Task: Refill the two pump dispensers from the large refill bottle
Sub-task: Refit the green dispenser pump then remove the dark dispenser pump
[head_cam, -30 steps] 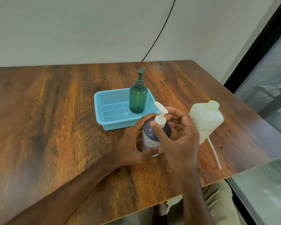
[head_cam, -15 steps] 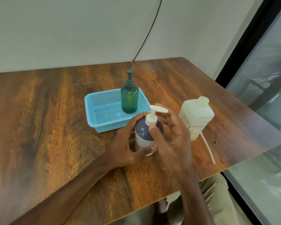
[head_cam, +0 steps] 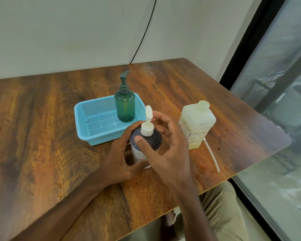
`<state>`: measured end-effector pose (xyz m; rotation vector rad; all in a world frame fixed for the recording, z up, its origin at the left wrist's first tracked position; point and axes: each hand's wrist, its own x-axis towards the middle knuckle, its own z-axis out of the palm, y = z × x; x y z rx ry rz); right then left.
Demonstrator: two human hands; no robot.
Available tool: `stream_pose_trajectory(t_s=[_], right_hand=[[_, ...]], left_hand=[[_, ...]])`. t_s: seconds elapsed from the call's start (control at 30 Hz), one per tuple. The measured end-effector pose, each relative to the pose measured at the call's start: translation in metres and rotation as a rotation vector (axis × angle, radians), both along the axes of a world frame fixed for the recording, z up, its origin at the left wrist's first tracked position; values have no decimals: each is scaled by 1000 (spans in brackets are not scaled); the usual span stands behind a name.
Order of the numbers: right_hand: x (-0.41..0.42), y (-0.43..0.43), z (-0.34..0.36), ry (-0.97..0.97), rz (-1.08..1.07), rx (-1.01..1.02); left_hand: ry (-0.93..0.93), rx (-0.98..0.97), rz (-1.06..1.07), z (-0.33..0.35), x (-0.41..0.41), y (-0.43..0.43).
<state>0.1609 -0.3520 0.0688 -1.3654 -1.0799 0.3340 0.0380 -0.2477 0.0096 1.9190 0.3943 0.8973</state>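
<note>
Wooden counter (head_cam: pixel 42 136), wall behind with a black cable (head_cam: pixel 142 32) hanging down it. Blue mesh basket (head_cam: pixel 101 139) sits mid-counter. Green pump dispenser (head_cam: pixel 125 106) stands upright in the basket's far right corner, nozzle pointing right.

Just in front of the basket's right end is the navy pump dispenser (head_cam: pixel 155 138), upright on the counter, long axis vertical. Its white pump head (head_cam: pixel 147 126) has the spout aimed away from the person, toward the basket. Left hand (head_cam: pixel 118 159) grips the body, fingers wrapped round it. Right hand (head_cam: pixel 170 150) covers the top and hides the near right side: thumb on the dark shoulder, fingers curled behind the neck.

Right of the basket stands the large refill bottle (head_cam: pixel 196 122), cap on. A white tube (head_cam: pixel 212 155) lies on the counter at its base, running toward the near edge.
</note>
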Motion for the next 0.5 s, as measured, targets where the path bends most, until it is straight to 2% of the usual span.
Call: stream_pose_trajectory(t_s=[0.1,0.23,0.4,0.5], right_hand=[[-2,4,1,26,-53,42],[1,0,-3,73,76,13],[-2,5,0,37,-7,24],[-2,2,0,68,35,13]], left_hand=[[2,8,4,0,-1,0],[-4,3,-3,3,0,-1],[5,36,0,2,0,0],[2,28,-4,2,0,0]])
